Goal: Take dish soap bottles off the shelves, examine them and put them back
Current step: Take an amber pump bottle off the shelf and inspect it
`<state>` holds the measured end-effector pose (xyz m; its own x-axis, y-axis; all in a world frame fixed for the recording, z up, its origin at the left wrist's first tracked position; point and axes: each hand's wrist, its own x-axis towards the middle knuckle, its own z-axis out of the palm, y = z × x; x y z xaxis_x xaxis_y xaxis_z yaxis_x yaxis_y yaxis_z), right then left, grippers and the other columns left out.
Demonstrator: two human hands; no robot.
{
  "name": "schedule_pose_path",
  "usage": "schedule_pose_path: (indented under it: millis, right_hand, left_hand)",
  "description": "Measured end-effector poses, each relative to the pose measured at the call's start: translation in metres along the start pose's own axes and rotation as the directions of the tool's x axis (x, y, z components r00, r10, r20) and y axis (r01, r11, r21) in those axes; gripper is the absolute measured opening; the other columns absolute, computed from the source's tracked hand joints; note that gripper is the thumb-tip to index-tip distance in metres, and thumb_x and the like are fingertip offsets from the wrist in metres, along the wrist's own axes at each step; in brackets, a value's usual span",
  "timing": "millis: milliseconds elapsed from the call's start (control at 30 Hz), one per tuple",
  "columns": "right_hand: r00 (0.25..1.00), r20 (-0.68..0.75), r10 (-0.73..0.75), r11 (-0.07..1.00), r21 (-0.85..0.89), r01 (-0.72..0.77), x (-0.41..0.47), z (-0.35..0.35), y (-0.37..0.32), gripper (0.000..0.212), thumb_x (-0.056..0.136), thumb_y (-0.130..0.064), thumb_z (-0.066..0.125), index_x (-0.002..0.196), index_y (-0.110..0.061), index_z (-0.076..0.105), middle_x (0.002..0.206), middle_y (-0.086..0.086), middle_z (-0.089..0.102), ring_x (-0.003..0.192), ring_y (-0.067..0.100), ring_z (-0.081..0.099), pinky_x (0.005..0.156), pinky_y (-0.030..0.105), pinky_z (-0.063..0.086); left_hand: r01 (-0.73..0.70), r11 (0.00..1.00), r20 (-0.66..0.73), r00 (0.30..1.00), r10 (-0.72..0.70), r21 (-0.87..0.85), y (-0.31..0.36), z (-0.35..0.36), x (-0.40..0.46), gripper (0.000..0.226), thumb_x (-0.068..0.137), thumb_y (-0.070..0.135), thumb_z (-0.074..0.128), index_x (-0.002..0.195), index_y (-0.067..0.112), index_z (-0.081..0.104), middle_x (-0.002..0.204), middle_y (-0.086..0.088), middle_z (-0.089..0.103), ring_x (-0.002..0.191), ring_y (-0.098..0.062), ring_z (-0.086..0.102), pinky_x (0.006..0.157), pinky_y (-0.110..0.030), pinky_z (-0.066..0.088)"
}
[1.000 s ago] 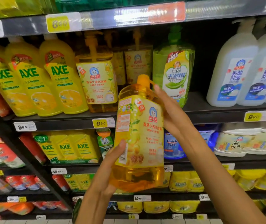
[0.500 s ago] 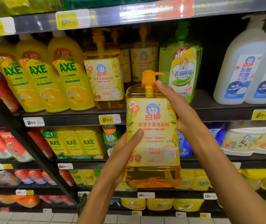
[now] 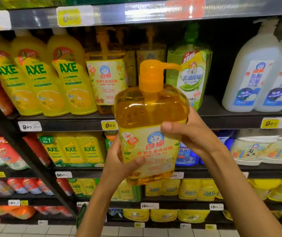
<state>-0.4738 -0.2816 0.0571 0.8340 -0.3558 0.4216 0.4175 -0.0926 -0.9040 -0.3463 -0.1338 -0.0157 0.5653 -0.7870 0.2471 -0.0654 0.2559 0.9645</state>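
I hold an amber dish soap bottle [image 3: 151,127] with an orange pump and a yellow cat-logo label in front of the shelves, its top tipped toward me. My left hand [image 3: 119,161] grips its lower left side, thumb across the label. My right hand [image 3: 191,135] grips its upper right side, thumb on the label's top edge. The gap it came from lies on the shelf [image 3: 222,115] behind it, next to a matching bottle [image 3: 106,79].
Three yellow AXE bottles [image 3: 39,79] stand at the left, a green pump bottle [image 3: 192,72] right behind the held one, white pump bottles [image 3: 256,77] at the right. Lower shelves carry refill pouches [image 3: 71,149] and tubs [image 3: 249,149]. Tiled floor runs along the bottom.
The bottle has tilted its top toward me and come closer. My right thumb has come round onto the label's front, and my left thumb now lies across the lower label.
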Motion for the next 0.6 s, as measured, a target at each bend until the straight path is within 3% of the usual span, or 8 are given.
schedule_pose_path:
  millis: [100, 233, 300, 367, 467, 600]
  right_hand:
    - [0.998, 0.049, -0.045, 0.997, -0.067, 0.048, -0.003, 0.002, -0.006, 0.067, 0.055, -0.035, 0.090, 0.115, -0.041, 0.062, 0.113, -0.013, 0.069, 0.107, 0.008, 0.065, 0.081, 0.021, 0.054]
    - [0.994, 0.082, -0.069, 0.989, -0.126, 0.079, -0.010, 0.001, -0.005, 0.071, 0.061, -0.042, 0.086, 0.124, -0.047, 0.053, 0.123, -0.019, 0.062, 0.117, 0.003, 0.057, 0.089, 0.016, 0.048]
    - [0.992, 0.110, -0.062, 0.986, -0.148, 0.078, -0.014, -0.002, -0.001, 0.072, 0.062, -0.041, 0.086, 0.126, -0.046, 0.052, 0.125, -0.018, 0.060, 0.119, 0.005, 0.056, 0.091, 0.017, 0.048]
    - [0.996, 0.080, -0.029, 0.990, -0.136, 0.040, -0.017, -0.004, 0.001, 0.072, 0.057, -0.044, 0.087, 0.122, -0.046, 0.055, 0.121, -0.020, 0.063, 0.116, 0.003, 0.059, 0.088, 0.017, 0.050]
    - [1.000, -0.011, 0.022, 1.000, -0.017, -0.022, -0.018, -0.005, 0.006, 0.086, 0.044, -0.046, 0.093, 0.119, -0.030, 0.054, 0.109, -0.015, 0.070, 0.104, 0.008, 0.066, 0.080, 0.022, 0.055]
    - [0.982, -0.166, 0.087, 0.991, 0.119, -0.067, -0.009, -0.002, 0.008, 0.099, 0.035, -0.048, 0.094, 0.118, -0.012, 0.054, 0.098, 0.000, 0.074, 0.093, 0.020, 0.071, 0.075, 0.032, 0.059]
  left_hand:
    - [-0.030, 0.993, 0.001, 1.000, 0.030, 0.110, -0.007, -0.006, 0.005, 0.088, 0.032, 0.068, 0.085, 0.106, 0.028, 0.058, 0.099, 0.009, 0.074, 0.095, -0.011, 0.069, 0.069, -0.019, 0.055]
    - [-0.017, 0.980, 0.023, 1.000, 0.013, 0.196, -0.014, -0.011, 0.004, 0.096, 0.029, 0.072, 0.082, 0.106, 0.020, 0.060, 0.095, 0.019, 0.073, 0.091, 0.007, 0.065, 0.068, -0.005, 0.048]
    - [-0.042, 0.976, 0.034, 0.999, 0.036, 0.216, -0.015, -0.011, 0.001, 0.093, 0.033, 0.071, 0.082, 0.107, 0.019, 0.061, 0.101, 0.026, 0.069, 0.094, 0.007, 0.064, 0.071, -0.005, 0.047]
    - [-0.079, 0.974, 0.034, 0.997, 0.074, 0.212, -0.015, -0.009, -0.002, 0.085, 0.037, 0.069, 0.083, 0.110, 0.029, 0.062, 0.107, 0.020, 0.069, 0.099, -0.002, 0.066, 0.074, -0.012, 0.051]
    - [-0.125, 0.982, 0.015, 0.992, 0.125, 0.139, -0.008, 0.000, -0.003, 0.068, 0.043, 0.066, 0.083, 0.105, 0.049, 0.061, 0.104, 0.015, 0.071, 0.096, -0.009, 0.069, 0.068, -0.018, 0.055]
    - [-0.083, 0.996, -0.037, 0.996, 0.082, -0.027, -0.002, 0.014, 0.000, 0.064, 0.049, 0.061, 0.083, 0.106, 0.040, 0.064, 0.104, 0.002, 0.073, 0.094, -0.018, 0.071, 0.068, -0.025, 0.057]
